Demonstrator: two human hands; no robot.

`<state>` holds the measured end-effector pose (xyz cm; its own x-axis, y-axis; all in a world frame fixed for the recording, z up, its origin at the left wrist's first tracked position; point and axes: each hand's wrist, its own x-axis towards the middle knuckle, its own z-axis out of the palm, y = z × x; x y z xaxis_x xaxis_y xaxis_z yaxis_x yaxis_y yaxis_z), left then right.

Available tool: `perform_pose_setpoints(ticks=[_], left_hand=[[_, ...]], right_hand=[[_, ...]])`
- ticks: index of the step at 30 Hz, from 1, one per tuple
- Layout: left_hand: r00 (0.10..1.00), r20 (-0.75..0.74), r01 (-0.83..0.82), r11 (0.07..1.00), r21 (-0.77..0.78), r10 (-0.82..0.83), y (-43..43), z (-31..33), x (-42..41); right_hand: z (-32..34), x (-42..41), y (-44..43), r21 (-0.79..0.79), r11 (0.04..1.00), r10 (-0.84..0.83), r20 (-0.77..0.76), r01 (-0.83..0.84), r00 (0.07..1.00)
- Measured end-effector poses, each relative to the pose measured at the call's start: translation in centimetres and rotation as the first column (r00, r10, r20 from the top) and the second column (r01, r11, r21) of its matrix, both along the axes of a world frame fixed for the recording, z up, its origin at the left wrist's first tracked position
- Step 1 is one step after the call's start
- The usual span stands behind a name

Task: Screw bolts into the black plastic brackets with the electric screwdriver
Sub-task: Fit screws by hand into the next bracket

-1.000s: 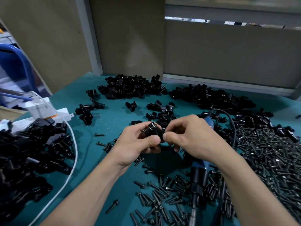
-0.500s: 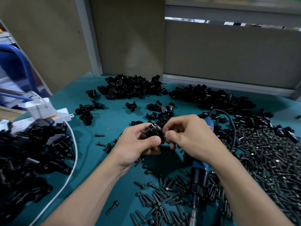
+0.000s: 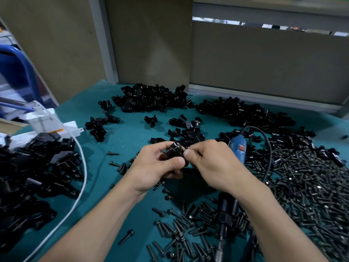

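Far left there's a heap of black parts (image 3: 34,167) with a white cable (image 3: 84,167) looping past it on the teal table (image 3: 124,138). Mid-frame, the left hand (image 3: 154,169) grips a bracket (image 3: 174,152), held up off the table. The right hand (image 3: 213,163) pinches that bracket's right side with thumb and forefinger. The blue screwdriver (image 3: 238,150) lies under the right forearm, with bolts (image 3: 311,195) spread all over the right.

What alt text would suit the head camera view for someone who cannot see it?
Two bare hands work together over a teal table: the left hand grips a black plastic bracket and the right hand pinches its edge. An electric screwdriver lies unheld beneath the right forearm, among loose bolts, with heaps of brackets behind.
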<state>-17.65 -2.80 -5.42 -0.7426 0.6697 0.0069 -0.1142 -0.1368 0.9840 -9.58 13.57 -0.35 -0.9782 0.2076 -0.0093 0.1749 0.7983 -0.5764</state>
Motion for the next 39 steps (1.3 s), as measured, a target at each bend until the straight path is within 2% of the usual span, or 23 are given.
perform_pose_setpoints(ticks=[6, 11, 15, 19, 24, 28, 33, 37, 39], left_hand=[[1.0, 0.022, -0.02, 1.0, 0.002, 0.02, 0.1, -0.1, 0.0], [0.999, 0.02, -0.027, 1.0, 0.002, 0.027, -0.1, -0.1, 0.0], [0.999, 0.025, -0.04, 0.999, -0.003, 0.04, -0.1, 0.0, 0.0], [1.0, 0.003, -0.031, 1.0, -0.005, 0.031, 0.0, 0.1, 0.0], [0.999, 0.027, -0.042, 0.999, 0.018, 0.041, -0.1, 0.1, 0.1], [0.999, 0.034, -0.019, 0.999, 0.028, 0.018, 0.1, -0.1, 0.2], [0.997, 0.061, -0.053, 0.999, 0.003, 0.053, 0.1, -0.1, 0.1], [0.998, 0.041, -0.044, 0.999, 0.017, 0.043, 0.2, 0.0, 0.2], [0.998, 0.035, -0.057, 0.998, 0.018, 0.056, 0.1, 0.0, 0.2]], right_hand=[[0.5, 0.4, 0.5, -0.104, 0.995, -0.004, -0.08, -0.005, 0.997], [-0.6, -0.1, -0.8, 0.028, 0.999, -0.039, -0.065, 0.04, 0.997], [-0.5, 0.1, 0.0, -0.11, 0.994, -0.014, -0.081, 0.005, 0.997], [-1.2, -0.2, -0.3, 0.0, 0.998, -0.066, -0.116, 0.067, 0.991], [-0.4, -0.1, 0.0, -0.172, 0.985, -0.051, -0.125, 0.029, 0.991], [-1.0, -0.4, -0.8, 0.005, 0.995, -0.099, -0.121, 0.1, 0.988], [-0.3, 0.1, 0.3, -0.162, 0.987, -0.024, -0.112, 0.006, 0.993], [-1.0, -0.3, -0.5, -0.044, 0.997, -0.073, -0.104, 0.068, 0.992], [-1.1, -0.2, -0.6, -0.037, 0.997, -0.074, -0.106, 0.07, 0.992]])
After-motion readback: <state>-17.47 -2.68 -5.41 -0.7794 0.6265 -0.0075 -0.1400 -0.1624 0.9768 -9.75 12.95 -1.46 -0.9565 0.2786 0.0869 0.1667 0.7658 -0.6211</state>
